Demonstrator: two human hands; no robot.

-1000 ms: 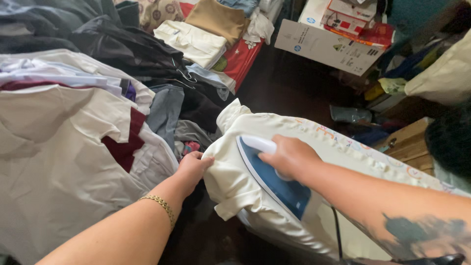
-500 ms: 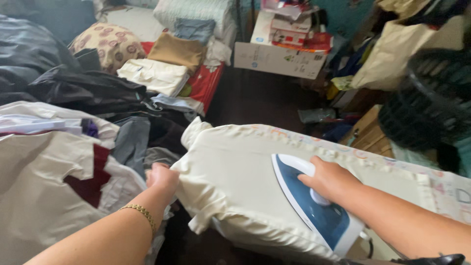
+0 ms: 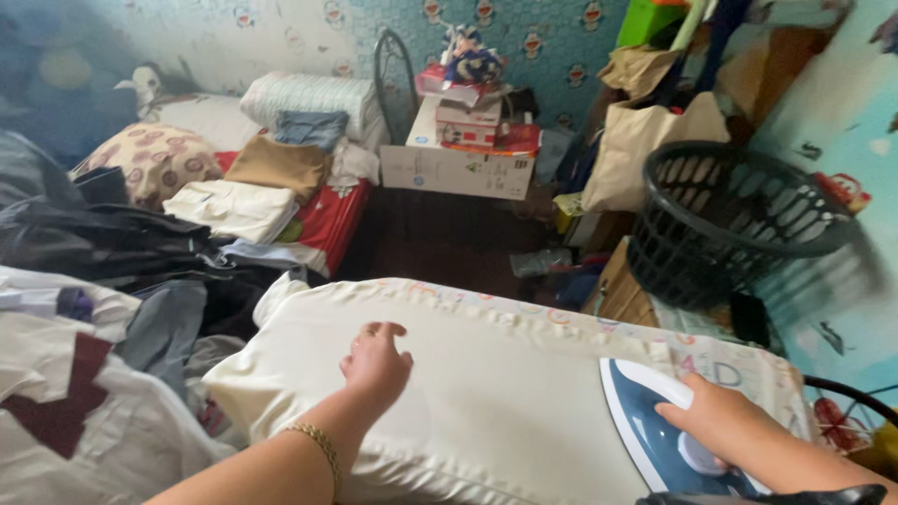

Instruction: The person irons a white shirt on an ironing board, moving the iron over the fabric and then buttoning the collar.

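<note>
A cream garment [image 3: 505, 402] lies spread over the ironing board [image 3: 748, 360], whose patterned cover shows along the far edge. My left hand [image 3: 376, 363], with a gold bracelet on the wrist, rests flat on the cloth with fingers apart. My right hand [image 3: 713, 423] grips the white handle of a blue and white iron [image 3: 655, 432], which sits on the cloth at the lower right.
A bed [image 3: 323, 220] on the left carries piles of folded and loose clothes [image 3: 234, 208] and pillows. A white cardboard box [image 3: 456, 168] and bags stand at the back. A black laundry basket [image 3: 734, 220] is at the right, beyond the board.
The iron has slid right along the board with my right hand. My left hand let go of the garment's end and now lies flat on the cloth. The view tilted up.
</note>
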